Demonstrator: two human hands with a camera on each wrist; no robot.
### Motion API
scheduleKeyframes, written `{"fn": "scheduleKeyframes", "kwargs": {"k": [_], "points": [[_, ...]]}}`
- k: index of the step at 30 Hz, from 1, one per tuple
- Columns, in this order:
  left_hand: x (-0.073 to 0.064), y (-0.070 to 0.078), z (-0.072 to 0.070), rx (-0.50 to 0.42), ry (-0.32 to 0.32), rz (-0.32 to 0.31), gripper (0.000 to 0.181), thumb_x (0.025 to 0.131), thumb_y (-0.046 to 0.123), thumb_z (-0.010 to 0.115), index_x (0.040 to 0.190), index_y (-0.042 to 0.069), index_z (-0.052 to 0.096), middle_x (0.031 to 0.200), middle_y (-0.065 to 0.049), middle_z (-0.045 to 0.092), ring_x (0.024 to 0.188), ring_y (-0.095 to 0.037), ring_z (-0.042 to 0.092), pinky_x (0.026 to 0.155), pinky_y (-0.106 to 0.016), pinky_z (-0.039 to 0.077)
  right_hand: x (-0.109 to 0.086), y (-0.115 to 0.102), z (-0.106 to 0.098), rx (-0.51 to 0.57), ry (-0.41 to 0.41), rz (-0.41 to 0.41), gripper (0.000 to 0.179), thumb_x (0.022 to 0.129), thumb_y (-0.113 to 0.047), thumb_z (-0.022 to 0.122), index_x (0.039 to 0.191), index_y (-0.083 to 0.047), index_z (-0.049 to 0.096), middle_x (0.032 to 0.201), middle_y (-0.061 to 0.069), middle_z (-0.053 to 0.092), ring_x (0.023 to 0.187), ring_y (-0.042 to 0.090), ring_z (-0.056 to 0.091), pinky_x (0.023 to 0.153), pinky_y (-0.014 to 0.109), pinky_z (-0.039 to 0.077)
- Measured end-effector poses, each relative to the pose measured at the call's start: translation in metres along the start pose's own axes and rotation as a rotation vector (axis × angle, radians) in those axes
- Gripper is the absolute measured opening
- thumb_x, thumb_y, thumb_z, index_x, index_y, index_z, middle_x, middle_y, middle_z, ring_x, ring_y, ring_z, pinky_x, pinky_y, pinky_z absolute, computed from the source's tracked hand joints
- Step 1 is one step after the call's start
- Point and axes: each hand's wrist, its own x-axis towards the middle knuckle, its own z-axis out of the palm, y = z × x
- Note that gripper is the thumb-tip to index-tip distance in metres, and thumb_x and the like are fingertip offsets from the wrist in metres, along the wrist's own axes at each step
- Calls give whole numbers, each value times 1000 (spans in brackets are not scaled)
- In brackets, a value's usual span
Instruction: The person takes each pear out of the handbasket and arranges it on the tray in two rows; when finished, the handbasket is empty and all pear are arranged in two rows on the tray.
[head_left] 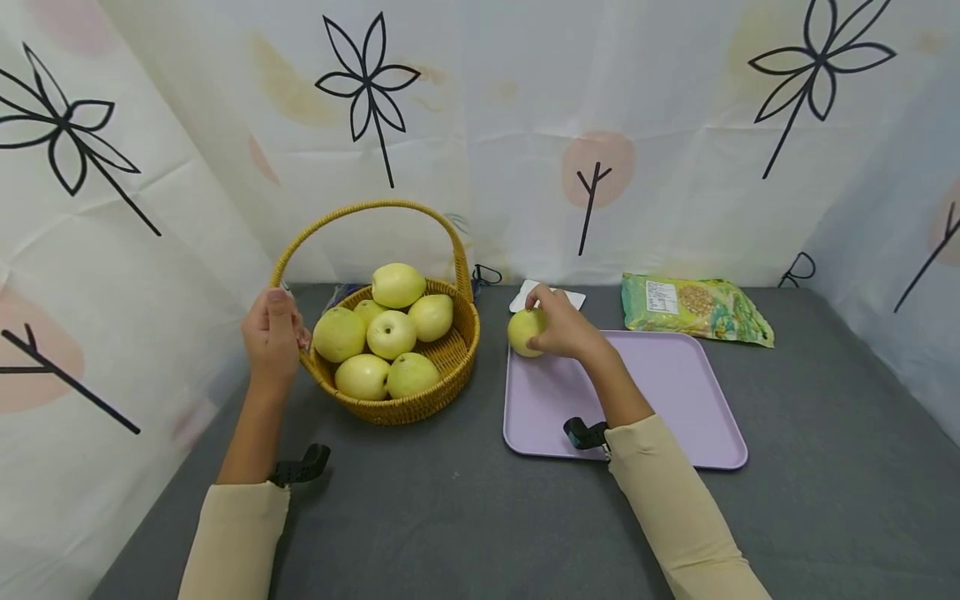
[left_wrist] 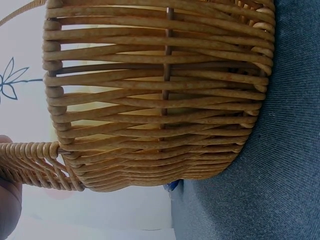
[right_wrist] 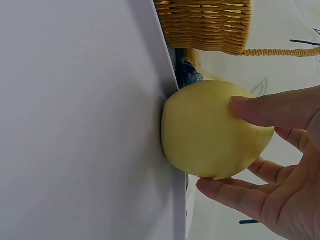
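My left hand (head_left: 272, 327) grips the handle of a woven wicker basket (head_left: 408, 410), low on its left side near the rim. Several yellow-green apples (head_left: 392, 335) are heaped inside the basket. In the left wrist view, the basket's woven wall (left_wrist: 160, 105) fills most of the picture, with only part of the hand at the left edge. Over the far left corner of a lilac tray (head_left: 540, 417), my right hand (head_left: 562, 325) holds a single apple (head_left: 523, 335) between thumb and fingers. The right wrist view shows this apple (right_wrist: 215, 132) right at the tray's surface.
Behind the tray lies a green and yellow packet (head_left: 693, 308) with a white label. A white item (head_left: 573, 298) lies partly behind the right hand. A dark grey cloth (head_left: 450, 517) covers the table, and printed white curtains (head_left: 487, 150) hang around it.
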Motion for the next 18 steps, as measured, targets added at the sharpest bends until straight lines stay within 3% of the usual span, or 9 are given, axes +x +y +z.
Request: {"fn": "scheduleKeyframes", "kwargs": {"k": [9,18], "points": [[0,0,0,7,-8,-1,47,109,21,46,78,-13,38,53,-2,38,41,-12,38,39,-18,36,0,0,2,8,9,19,50,75,5,76,114,-2,48,127,30,43,122,41,42,100,56,40],[-1,0,-1,-10,-4,2,44,109,21,46,80,-11,40,53,-3,38,41,-11,38,40,-20,36,-1,-2,5,15,25,0,50,74,8,75,114,0,46,121,29,45,120,40,41,98,53,40]]}}
